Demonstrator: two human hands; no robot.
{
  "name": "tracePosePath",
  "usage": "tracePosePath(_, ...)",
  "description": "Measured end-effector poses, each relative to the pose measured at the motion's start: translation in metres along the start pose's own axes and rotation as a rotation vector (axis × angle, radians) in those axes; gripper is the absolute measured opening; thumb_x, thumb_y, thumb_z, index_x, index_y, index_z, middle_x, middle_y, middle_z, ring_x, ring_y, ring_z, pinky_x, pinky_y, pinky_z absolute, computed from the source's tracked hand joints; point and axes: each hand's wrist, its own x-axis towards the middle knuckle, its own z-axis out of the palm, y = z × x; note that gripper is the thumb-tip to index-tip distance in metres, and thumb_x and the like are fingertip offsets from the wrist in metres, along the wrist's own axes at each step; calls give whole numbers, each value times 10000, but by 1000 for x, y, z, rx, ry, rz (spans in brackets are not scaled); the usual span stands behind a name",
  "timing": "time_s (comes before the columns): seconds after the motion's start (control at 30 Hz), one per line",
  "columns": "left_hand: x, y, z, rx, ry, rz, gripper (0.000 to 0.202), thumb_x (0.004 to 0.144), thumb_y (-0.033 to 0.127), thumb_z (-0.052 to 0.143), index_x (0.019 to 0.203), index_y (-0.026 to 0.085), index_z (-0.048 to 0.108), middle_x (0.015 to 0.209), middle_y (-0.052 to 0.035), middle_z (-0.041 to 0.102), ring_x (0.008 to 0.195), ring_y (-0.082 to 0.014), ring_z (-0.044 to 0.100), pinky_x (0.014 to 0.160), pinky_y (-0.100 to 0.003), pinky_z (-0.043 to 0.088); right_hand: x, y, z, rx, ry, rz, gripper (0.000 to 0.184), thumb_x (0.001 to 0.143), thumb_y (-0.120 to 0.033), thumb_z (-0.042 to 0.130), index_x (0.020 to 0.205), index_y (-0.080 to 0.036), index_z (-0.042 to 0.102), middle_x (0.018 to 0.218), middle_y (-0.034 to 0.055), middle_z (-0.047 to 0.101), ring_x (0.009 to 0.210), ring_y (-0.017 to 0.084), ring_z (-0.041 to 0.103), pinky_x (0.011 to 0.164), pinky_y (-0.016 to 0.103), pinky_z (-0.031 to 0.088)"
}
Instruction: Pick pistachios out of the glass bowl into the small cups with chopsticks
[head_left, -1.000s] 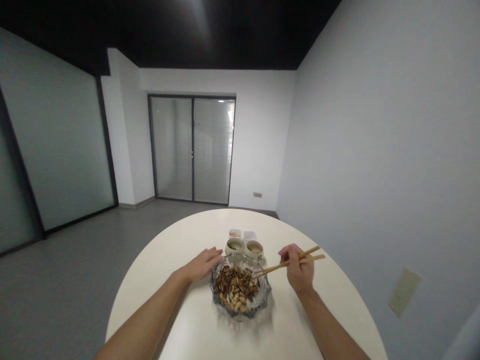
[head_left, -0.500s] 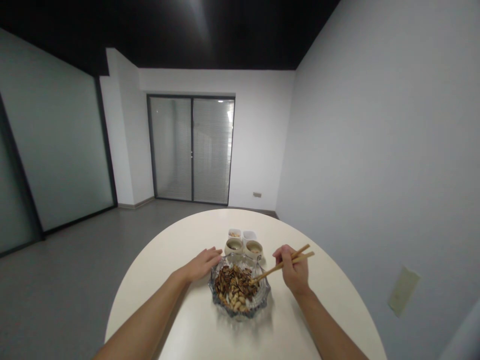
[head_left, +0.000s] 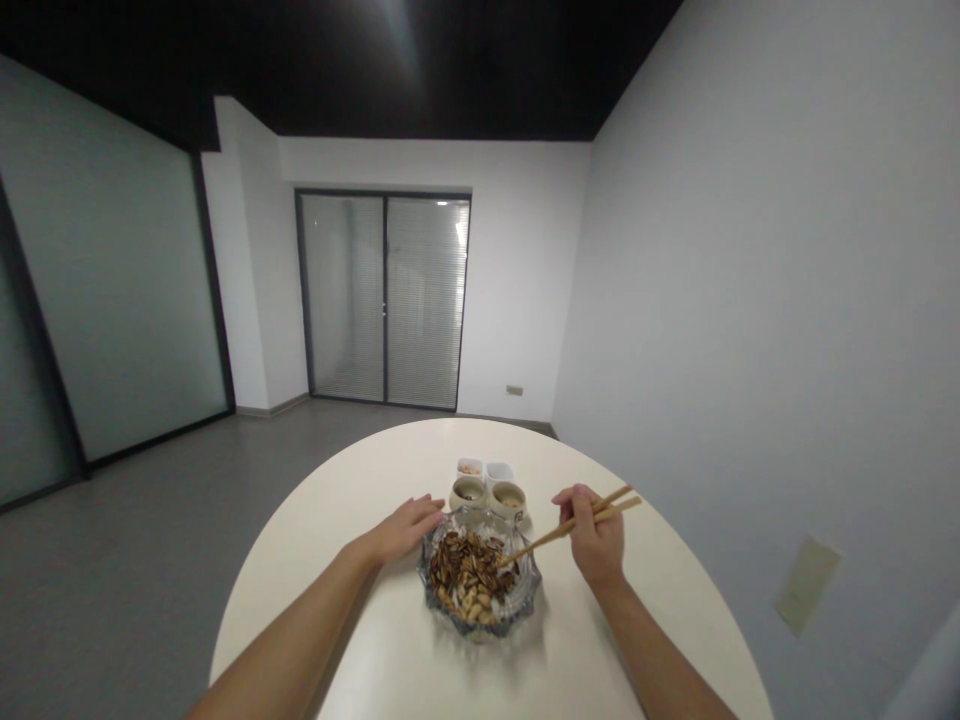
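Note:
A faceted glass bowl (head_left: 435,590) sits near the middle of the round table, heaped with striped sunflower seeds (head_left: 469,565) and pale peanuts (head_left: 472,603). My right hand (head_left: 596,535) grips a pair of wooden chopsticks (head_left: 570,525), whose tips reach over the bowl's right side into the seeds. Just left of the bowl, my left hand (head_left: 405,530) lies flat on the table, holding nothing, with its fingertips close to the rim.
Beyond the bowl stand two small round cups (head_left: 469,492) (head_left: 508,500) and two small white square dishes (head_left: 469,468) (head_left: 499,472). The cream round table (head_left: 375,480) curves away to a grey floor, with a glass door and walls behind.
My right hand has shifted slightly right and up, and the chopstick tips remain over the seeds. My left hand and the bowl have not moved.

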Motion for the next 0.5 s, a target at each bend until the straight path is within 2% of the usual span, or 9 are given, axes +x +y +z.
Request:
tracePosePath(0.27,0,2,0,15,-2,0,759,977,814,369,1343,264,741,1621,-92,537,1575,-411,348,1326,-607,132,7,4,-4,100,216,153,641,930,-755,603,707,-165,714,461,-25,511,380,112,442,348,217,339)
tracePosePath(0.5,1,-1,0,16,-5,-1,771,981,815,360,1364,255,725,1625,-103,531,1581,-395,342,1328,-595,134,15,15,-9,166,331,192,612,915,-737,632,711,-164,694,451,-38,512,367,113,465,343,212,355)
